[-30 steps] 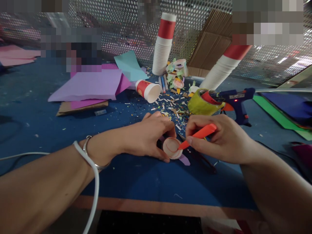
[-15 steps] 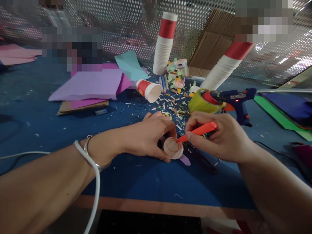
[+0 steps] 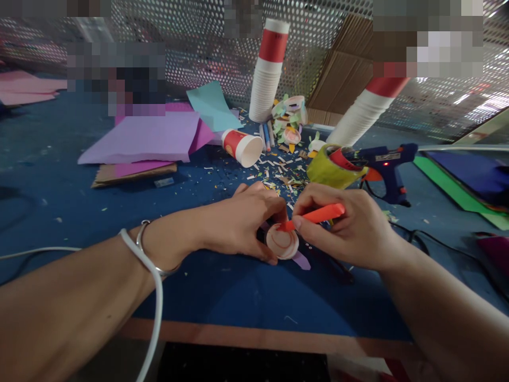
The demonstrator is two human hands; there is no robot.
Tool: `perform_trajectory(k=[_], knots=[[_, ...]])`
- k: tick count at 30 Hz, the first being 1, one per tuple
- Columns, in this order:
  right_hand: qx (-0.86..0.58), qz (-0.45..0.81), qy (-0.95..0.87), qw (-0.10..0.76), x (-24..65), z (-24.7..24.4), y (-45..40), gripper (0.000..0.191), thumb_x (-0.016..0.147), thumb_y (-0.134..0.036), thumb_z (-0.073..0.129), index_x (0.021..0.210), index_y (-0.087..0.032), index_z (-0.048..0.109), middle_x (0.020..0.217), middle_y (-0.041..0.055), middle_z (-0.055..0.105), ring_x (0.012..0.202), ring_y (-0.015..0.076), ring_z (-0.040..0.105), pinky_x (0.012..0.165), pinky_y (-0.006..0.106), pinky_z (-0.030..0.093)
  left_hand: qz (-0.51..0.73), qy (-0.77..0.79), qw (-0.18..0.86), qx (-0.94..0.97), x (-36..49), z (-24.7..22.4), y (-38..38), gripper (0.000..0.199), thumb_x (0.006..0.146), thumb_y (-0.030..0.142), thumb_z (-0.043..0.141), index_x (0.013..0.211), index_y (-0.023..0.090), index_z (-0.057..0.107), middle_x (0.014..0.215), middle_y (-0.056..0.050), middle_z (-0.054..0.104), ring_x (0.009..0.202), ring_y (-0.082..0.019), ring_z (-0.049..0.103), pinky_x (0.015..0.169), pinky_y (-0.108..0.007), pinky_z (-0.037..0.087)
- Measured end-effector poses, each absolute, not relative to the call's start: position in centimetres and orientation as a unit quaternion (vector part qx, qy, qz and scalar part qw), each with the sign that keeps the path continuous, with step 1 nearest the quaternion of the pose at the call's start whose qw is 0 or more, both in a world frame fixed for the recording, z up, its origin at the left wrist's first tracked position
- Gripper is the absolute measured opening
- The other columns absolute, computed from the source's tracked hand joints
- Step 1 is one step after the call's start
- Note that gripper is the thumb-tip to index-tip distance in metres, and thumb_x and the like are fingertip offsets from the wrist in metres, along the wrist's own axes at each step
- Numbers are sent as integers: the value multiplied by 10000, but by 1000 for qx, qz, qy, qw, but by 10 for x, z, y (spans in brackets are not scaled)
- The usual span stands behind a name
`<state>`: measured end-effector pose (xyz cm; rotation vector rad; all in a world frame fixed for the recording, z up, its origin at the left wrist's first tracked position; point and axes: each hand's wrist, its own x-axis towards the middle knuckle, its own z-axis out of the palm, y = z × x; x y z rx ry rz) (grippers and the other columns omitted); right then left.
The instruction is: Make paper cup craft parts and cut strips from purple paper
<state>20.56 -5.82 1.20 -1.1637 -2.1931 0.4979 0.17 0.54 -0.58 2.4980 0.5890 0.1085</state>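
Observation:
My left hand (image 3: 254, 225) grips a small round pale disc (image 3: 283, 245) by its left side, thumb below and fingers above. The disc looks like the bottom of a paper cup, and a curved orange line is drawn on it. A purple paper strip (image 3: 302, 261) sticks out at its lower right. In my right hand (image 3: 342, 225) is an orange marker (image 3: 324, 214), held like a pen with its tip on the disc's upper part. Dark scissors (image 3: 338, 268) lie partly hidden beneath my right hand.
A blue glue gun (image 3: 392, 159) with a lit red light rests at a yellow tape roll (image 3: 334, 168). Two paper-cup stacks (image 3: 264, 79) stand behind, near a lying cup (image 3: 242, 148). Purple paper (image 3: 147, 138) is at left, paper scraps (image 3: 278, 172) in the middle.
My right hand and the marker have shifted left, taking the tip across the disc's upper part. My left hand and the disc stay nearly where they were.

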Motion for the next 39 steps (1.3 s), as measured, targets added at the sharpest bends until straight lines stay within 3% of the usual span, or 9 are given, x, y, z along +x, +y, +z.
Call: perform_trajectory(k=[25,39], knots=[[-410,232,-832,293,203,17,-60,170,868,-233,638,714,-191,581,590,-51,576,464,53,447,431,203,351,47,223,295,928,2,-6,6,467,704,432,845,1056,195,649,1038,-34,626,1035,-273,493,857,-394,318],[-397,222,-845,282,208,21,-60,115,803,-168,610,690,-171,588,552,-57,552,450,44,433,431,181,361,45,220,309,924,1,-4,6,468,680,441,865,1002,200,628,1032,-42,633,1040,-286,495,844,-382,322]])
